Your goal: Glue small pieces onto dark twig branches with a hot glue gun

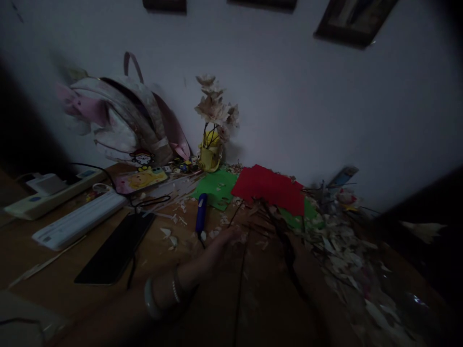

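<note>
My left hand, with a pale bangle and a beaded bracelet at its wrist, is over the middle of the wooden table. Its fingers are dim and blurred, so what they hold, if anything, is unclear. A thin dark stick rises just beyond its fingertips. My right hand is closed round a long dark twig that slants up and to the left. Several short brown sticks lie between the hands. A red sheet partly covers green sheets behind them.
Pale shavings heap up on the right. On the left lie a blue-handled corded tool, a phone, a white bar-shaped case and a power strip. Cream flowers in a yellow pot and a backpack stand against the wall.
</note>
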{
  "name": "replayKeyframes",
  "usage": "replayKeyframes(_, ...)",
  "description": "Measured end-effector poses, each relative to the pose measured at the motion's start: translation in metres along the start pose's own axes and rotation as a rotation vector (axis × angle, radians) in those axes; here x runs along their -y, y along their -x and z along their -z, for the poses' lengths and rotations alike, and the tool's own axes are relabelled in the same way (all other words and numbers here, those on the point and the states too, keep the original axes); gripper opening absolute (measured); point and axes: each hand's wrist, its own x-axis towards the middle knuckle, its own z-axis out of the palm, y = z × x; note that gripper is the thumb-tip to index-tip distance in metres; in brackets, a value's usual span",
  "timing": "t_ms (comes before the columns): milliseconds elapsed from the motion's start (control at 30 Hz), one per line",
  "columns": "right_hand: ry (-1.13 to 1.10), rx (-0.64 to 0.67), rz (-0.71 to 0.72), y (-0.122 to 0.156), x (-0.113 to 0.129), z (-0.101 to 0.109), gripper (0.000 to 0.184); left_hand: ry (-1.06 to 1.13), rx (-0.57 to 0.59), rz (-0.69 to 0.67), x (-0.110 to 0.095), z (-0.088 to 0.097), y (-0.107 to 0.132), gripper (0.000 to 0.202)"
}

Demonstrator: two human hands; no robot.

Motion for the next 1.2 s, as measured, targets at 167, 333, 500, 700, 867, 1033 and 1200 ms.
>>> replayKeyframes(167, -0.013, 0.079, 0.026, -0.001, 0.003, -0.001, 0.029, -0.114, -0.057, -0.009, -0.005, -0.005, 0.001, 0.01)
replayKeyframes(333, 0.057, 0.11, 0.019, 0.0, 0.005, 0.001, 0.026, -0.188, -0.085, -0.046, -0.006, -0.004, -0.001, 0.011)
replayKeyframes(500, 0.065, 0.123, 0.044, 0.001, 0.006, 0.003, 0.029, -0.155, -0.058, -0.096, -0.002, 0.008, -0.007, 0.013)
replayKeyframes(700, 0.124, 0.13, 0.031, 0.001, 0.007, 0.002, 0.03, -0.108, -0.099, -0.08, -0.005, 0.014, -0.011, 0.017)
replayKeyframes(867, 0.138, 0.118, 0.071, 0.001, 0.006, 0.001, 0.033, -0.062, -0.062, -0.113, -0.005, 0.016, -0.013, 0.004)
replayKeyframes(1033, 0.15, 0.12, 0.071, 0.002, 0.005, -0.001, 0.034, -0.048, 0.014, -0.139, -0.009, 0.012, -0.012, 0.008)
replayKeyframes(1200, 0.128, 0.107, 0.096, 0.003, 0.007, -0.002, 0.032, -0.157, -0.051, -0.222, -0.009, 0.009, -0.012, 0.019)
